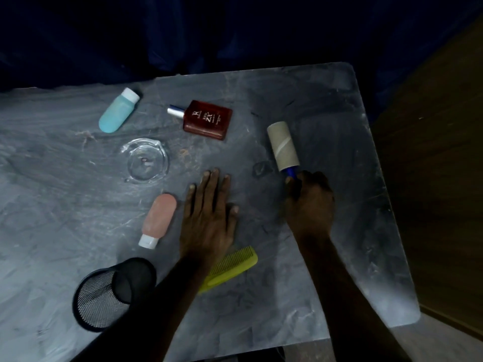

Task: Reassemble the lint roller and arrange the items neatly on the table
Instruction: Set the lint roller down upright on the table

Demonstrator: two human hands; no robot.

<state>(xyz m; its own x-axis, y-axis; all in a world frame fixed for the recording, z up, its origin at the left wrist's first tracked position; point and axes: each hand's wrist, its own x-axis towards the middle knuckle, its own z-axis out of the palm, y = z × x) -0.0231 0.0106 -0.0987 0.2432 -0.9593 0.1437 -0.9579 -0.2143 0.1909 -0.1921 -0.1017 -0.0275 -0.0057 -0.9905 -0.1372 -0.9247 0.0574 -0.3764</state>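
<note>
The lint roller [282,146] lies on the grey table [339,126] at the right, its beige roll on a blue handle, pointing away from me. My right hand [309,205] grips the blue handle, hiding most of it. Flat on the table near the middle rests my left hand [209,212] with fingers straight, holding nothing. A pink squeeze bottle [159,219] lies just left of it. A yellow-green comb [230,267] lies partly under my left forearm.
A teal bottle [118,110] and a red-brown perfume bottle [205,118] lie at the back. A clear glass dish [147,160] sits left of centre. A black mesh cup [112,293] lies tipped near the front. The table's right edge is close to the roller.
</note>
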